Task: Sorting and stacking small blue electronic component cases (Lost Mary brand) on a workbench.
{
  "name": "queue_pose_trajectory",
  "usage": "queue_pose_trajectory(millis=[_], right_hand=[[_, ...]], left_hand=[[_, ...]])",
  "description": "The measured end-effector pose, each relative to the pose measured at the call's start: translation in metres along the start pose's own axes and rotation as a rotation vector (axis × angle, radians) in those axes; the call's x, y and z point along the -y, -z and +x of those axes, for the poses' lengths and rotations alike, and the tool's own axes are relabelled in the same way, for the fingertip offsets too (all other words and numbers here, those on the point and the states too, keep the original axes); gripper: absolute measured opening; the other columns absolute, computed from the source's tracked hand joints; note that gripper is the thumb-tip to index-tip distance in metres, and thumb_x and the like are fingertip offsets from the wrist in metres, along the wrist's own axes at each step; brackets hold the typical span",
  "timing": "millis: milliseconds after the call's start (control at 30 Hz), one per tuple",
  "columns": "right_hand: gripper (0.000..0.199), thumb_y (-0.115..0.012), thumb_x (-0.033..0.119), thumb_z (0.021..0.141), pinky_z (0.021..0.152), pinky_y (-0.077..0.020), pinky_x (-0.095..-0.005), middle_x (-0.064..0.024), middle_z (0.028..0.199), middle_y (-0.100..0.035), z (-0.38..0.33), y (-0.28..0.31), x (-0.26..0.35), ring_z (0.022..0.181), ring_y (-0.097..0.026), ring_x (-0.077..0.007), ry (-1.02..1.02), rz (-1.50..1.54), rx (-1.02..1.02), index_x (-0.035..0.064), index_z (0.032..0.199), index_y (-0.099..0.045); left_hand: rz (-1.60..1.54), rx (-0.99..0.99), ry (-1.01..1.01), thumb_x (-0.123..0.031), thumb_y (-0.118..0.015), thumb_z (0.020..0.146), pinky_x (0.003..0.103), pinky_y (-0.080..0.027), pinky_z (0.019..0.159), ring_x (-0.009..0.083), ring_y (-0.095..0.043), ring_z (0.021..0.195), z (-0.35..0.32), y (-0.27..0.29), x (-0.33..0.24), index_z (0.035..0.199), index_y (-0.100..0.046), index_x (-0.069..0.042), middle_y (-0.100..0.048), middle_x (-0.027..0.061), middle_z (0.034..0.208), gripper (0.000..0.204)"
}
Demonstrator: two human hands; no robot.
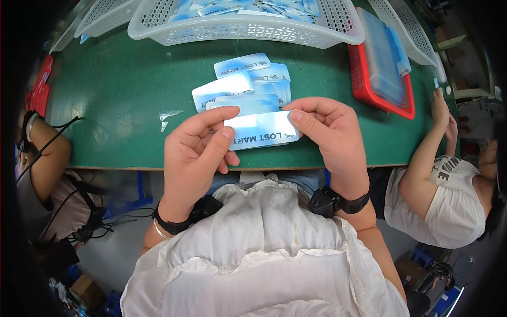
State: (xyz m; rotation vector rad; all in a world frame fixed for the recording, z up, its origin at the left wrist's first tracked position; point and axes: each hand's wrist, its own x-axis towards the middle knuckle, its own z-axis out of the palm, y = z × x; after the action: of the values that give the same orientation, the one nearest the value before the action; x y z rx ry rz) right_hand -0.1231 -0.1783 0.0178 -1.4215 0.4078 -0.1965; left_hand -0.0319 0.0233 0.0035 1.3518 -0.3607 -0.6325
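A flat blue-and-white plastic pouch (262, 132) is held by both hands just above the near edge of the green table (121, 90). My left hand (198, 150) pinches its left end between thumb and fingers. The pouch's right end is gripped by my right hand (330, 140). Just beyond the hands lies a loose pile of the same pouches (245, 84), fanned over one another on the green surface.
A white perforated basket (248, 26) with more pouches stands at the back. A red tray (380, 68) of stacked pouches sits at the right. Another white basket (105, 16) is at the back left. A person sits on either side, the right one's hand (441, 105) on the table.
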Motion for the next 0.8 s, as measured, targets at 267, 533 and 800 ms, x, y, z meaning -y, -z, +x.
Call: queue_pose_trajectory(millis=[267,533,800], right_hand=[[0.015,-0.069,0.006,0.088,0.066,-0.0468,-0.0206,-0.0042,0.083,-0.068,0.001,0.0,-0.005,0.074,-0.058,-0.0071,0.074,-0.031,-0.018,-0.0031,0.1,-0.07],[0.014,-0.071,0.007,0.086,0.062,-0.0448,-0.0193,-0.002,0.08,-0.067,-0.007,-0.005,-0.002,0.07,-0.056,-0.0045,0.058,-0.109,0.001,-0.002,0.097,-0.072],[0.014,-0.07,0.007,0.086,0.06,-0.0443,-0.0195,-0.0024,0.079,-0.067,-0.005,-0.002,-0.004,0.069,-0.056,-0.005,0.017,-0.055,-0.021,-0.0039,0.095,-0.071]], left_hand=[[0.021,-0.001,-0.01,-0.005,-0.057,0.094,0.017,-0.044,0.049,0.0059,-0.06,0.061,-0.001,0.0,0.0,0.119,-0.062,0.002,-0.063,0.0045,0.086,0.026],[0.291,0.015,-0.249,-0.002,-0.063,0.09,0.016,-0.04,0.054,-0.0002,-0.053,0.066,0.004,-0.009,0.005,0.107,-0.064,0.001,-0.063,0.0015,0.079,0.017],[0.143,-0.157,-0.119,-0.009,-0.057,0.096,0.017,-0.037,0.05,-0.0002,-0.047,0.058,0.005,-0.018,-0.002,0.111,-0.064,0.001,-0.06,-0.0014,0.073,0.019]])
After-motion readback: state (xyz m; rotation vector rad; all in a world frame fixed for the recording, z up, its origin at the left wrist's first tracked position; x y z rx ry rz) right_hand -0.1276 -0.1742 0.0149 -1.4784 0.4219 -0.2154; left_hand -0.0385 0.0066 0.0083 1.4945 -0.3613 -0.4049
